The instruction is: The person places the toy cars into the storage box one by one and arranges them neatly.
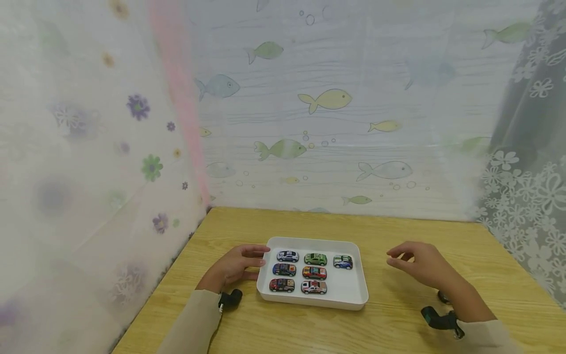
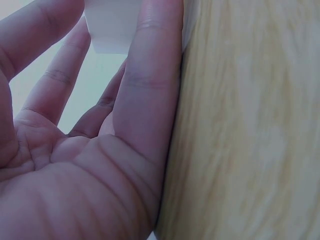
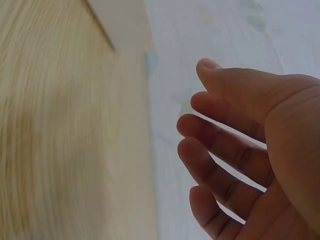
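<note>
A shallow white tray lies on the table with several small toy cars in it. Its left and middle columns each hold three cars, among them a green car and a white-and-red car. At the back of the right column sits a white, green and blue car. My left hand rests at the tray's left side, its extended fingers touching the wall. To the right of the tray, my right hand hovers above the table, fingers loosely bent and holding nothing.
Beside my right wrist a small dark object lies on the wooden table, partly hidden by the arm. Curtains with fish and flower prints stand behind the table and along its sides.
</note>
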The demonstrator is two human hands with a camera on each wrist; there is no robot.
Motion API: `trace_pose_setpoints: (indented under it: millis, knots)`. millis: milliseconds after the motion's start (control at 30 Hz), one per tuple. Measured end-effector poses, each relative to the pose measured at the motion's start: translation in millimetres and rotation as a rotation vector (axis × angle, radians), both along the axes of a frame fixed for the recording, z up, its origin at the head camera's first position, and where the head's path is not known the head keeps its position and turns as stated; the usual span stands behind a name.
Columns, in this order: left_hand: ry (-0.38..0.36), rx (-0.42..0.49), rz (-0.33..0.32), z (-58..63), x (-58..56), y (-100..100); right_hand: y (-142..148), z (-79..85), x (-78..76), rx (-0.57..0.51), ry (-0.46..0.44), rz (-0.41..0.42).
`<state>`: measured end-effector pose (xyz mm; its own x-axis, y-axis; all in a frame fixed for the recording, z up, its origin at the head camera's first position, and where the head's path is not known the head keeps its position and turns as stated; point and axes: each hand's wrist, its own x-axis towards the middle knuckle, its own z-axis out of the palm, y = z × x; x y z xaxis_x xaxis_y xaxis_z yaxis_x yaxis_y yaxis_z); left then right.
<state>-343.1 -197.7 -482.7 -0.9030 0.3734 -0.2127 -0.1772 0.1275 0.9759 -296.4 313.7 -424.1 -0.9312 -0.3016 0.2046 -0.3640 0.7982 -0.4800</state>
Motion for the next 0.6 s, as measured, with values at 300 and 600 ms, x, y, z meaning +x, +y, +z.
trace_pose_setpoints:
  millis: [300,600]
  knots:
    - [0.003,0.001,0.003,-0.9,-0.4,0.0,39.4,-6.1,15.9,0.021,0.004,-0.017]
    - [0.007,-0.009,0.006,-1.7,-1.9,-0.1,72.2,-11.7,26.4,0.002,-0.012,-0.033]
